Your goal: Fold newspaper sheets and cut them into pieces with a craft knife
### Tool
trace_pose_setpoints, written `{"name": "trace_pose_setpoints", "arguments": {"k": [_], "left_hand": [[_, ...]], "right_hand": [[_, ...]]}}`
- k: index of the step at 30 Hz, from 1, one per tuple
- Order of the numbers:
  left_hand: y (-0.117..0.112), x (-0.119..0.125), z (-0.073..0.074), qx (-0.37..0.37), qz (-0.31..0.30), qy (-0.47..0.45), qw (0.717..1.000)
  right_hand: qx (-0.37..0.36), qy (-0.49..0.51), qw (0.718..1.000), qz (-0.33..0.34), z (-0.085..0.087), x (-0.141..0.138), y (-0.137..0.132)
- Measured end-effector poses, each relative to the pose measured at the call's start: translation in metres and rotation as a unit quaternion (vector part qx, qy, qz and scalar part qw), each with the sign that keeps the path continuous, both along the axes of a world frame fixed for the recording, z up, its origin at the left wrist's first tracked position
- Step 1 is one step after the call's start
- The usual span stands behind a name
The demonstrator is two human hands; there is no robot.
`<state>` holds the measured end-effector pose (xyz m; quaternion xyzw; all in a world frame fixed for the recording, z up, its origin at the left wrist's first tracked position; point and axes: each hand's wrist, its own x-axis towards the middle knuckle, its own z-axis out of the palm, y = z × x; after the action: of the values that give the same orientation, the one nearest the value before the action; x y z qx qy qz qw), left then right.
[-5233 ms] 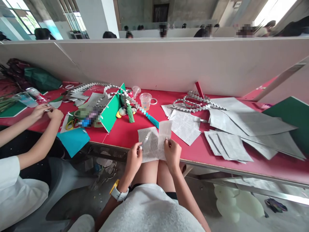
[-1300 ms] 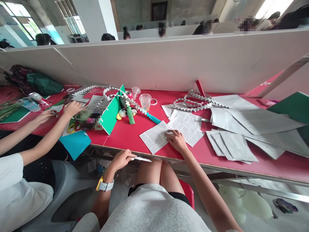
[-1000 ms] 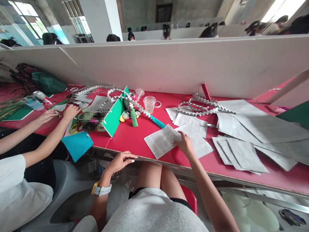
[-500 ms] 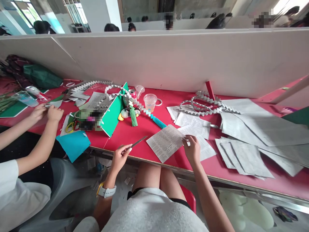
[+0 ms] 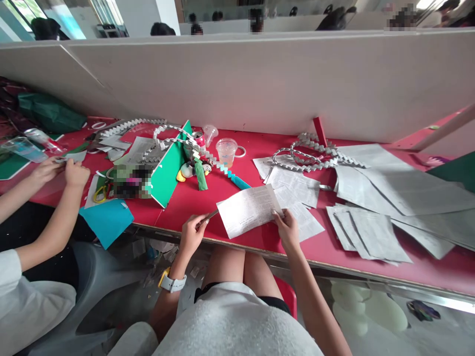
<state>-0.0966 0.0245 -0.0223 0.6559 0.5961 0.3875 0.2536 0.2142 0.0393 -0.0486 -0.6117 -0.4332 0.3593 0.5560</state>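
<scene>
My left hand [image 5: 193,233] is closed around a thin knife [image 5: 212,214], whose far end goes behind the left edge of a printed paper sheet [image 5: 248,211]. That sheet is raised at a tilt above the table's front edge. My right hand [image 5: 287,227] pinches its right corner between thumb and fingers. Just beyond the sheet lies a folded-paper chain [image 5: 222,168] with a teal end [image 5: 238,181]. Several more printed sheets [image 5: 293,190] lie flat under and behind my right hand.
A green board [image 5: 169,170], a penguin toy [image 5: 190,170] and a clear plastic cup [image 5: 226,151] stand left of centre on the red table. Paper chains [image 5: 304,160] and stacked paper [image 5: 378,235] lie rightward. At left, a co-worker's hands [image 5: 76,173] hold paper. A partition [image 5: 237,84] rises behind.
The printed sheet has been lifted and tilted off the table by my right hand. My left hand has moved right, bringing the knife to the sheet's left edge. The view has shifted slightly.
</scene>
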Motion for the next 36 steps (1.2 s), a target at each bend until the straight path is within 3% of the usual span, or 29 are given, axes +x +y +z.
{"name": "trace_pose_setpoints", "arguments": {"k": [7, 16, 18, 21, 23, 25, 29, 33, 36], "left_hand": [[0.002, 0.008, -0.001, -0.055, -0.138, 0.006, 0.989], [0.005, 0.021, -0.004, -0.100, -0.178, -0.006, 0.979], [0.005, 0.021, -0.003, -0.101, -0.188, 0.008, 0.977], [0.005, 0.021, 0.000, -0.102, -0.201, 0.017, 0.974], [0.005, 0.023, 0.002, -0.123, -0.201, -0.003, 0.972], [0.005, 0.027, 0.003, -0.166, -0.198, -0.040, 0.965], [0.002, 0.034, 0.002, -0.244, -0.209, -0.085, 0.943], [0.001, 0.034, 0.000, -0.227, -0.226, -0.065, 0.945], [0.001, 0.032, 0.000, -0.216, -0.236, -0.038, 0.947]], "right_hand": [[-0.020, 0.004, 0.999, 0.046, 0.000, 0.005, 0.011], [-0.039, -0.130, 0.989, 0.059, 0.006, 0.008, 0.012], [-0.008, -0.241, 0.969, 0.062, 0.012, 0.010, 0.012], [0.053, -0.438, 0.892, 0.102, 0.018, 0.016, 0.014], [0.054, -0.504, 0.848, 0.155, 0.017, 0.018, 0.017], [0.040, -0.536, 0.823, 0.182, 0.013, 0.019, 0.019], [0.041, -0.562, 0.810, 0.163, 0.006, 0.014, 0.018], [0.055, -0.569, 0.806, 0.151, 0.004, 0.010, 0.011], [0.037, -0.574, 0.813, 0.092, 0.000, 0.015, 0.002]]}}
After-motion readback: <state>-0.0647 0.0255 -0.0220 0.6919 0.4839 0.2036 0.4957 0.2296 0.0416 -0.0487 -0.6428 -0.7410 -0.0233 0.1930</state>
